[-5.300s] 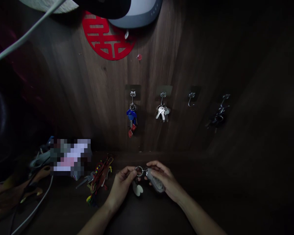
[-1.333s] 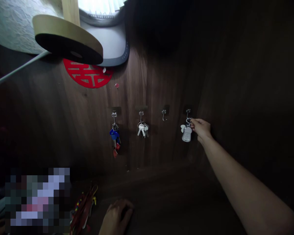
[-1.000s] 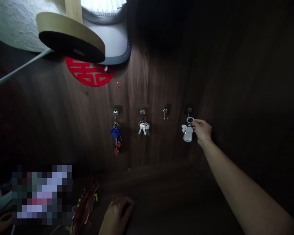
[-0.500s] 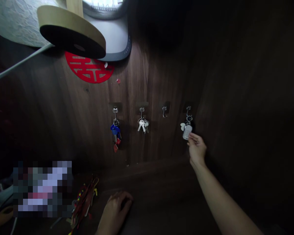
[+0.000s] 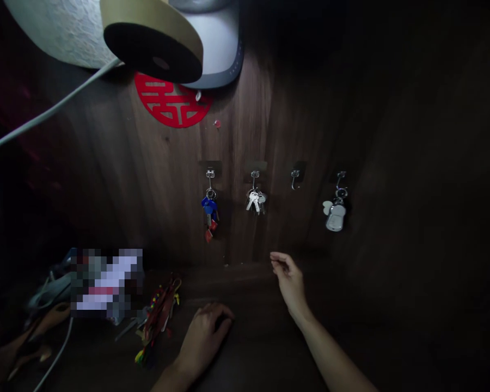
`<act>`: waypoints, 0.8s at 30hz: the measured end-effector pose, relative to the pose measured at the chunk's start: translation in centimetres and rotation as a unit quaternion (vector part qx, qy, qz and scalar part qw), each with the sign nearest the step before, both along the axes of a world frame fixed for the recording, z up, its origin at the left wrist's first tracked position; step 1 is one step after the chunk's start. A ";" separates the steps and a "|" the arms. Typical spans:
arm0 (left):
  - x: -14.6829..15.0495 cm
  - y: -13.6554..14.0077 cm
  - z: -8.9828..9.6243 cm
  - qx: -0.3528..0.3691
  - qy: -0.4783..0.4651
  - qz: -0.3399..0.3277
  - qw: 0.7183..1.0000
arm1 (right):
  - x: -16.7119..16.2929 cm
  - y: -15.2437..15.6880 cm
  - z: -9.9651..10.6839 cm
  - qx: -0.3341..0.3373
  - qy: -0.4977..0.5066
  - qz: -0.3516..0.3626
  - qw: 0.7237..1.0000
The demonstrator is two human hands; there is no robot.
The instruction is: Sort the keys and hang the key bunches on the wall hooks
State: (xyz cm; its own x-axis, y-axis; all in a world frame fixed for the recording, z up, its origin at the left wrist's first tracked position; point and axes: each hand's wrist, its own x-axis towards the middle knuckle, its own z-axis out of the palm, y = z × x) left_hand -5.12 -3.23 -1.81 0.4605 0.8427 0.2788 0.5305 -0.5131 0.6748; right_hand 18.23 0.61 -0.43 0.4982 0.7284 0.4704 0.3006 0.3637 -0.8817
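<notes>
My right hand [image 5: 288, 276] hovers in front of the wooden panel, holding nothing, with its fingers loosely bent and a gap at the thumb. Up and to its right, a key ring with a grey fob [image 5: 335, 218] and a small white tag [image 5: 327, 207] hangs from the rightmost hook [image 5: 341, 175]. An unused hook [image 5: 295, 177] is above the hand. Silver keys [image 5: 255, 201] hang farther left, then a bunch with blue and red covers [image 5: 209, 209]. My left hand [image 5: 206, 332] rests on the dark surface below, fingers curved, thumb apart, nothing visible in it.
A bundle of cords and beads [image 5: 159, 313] lies left of my left hand, near a blurred-out item [image 5: 106, 286] and cables. Overhead, a round lamp head [image 5: 155, 46] with a white cable [image 5: 53, 114] juts out before a cap [image 5: 220, 49] and a red cut-out [image 5: 175, 106].
My right hand has let go of the grey fob and moved left and down, away from it. The fob hangs freely. My left hand keeps its pose; the view has shifted slightly.
</notes>
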 end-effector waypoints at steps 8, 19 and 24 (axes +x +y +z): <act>-0.4 -0.4 0.7 0.059 -0.028 0.031 0.997 | -3.8 -1.8 -2.2 -0.036 -0.206 0.124 0.970; -5.8 2.1 -1.3 0.221 0.217 0.302 0.902 | -4.5 -2.7 -2.4 -0.053 -0.296 0.197 0.933; -6.4 2.0 -0.7 0.165 0.244 0.271 0.916 | -4.6 -2.8 -2.1 -0.070 -0.299 0.204 0.930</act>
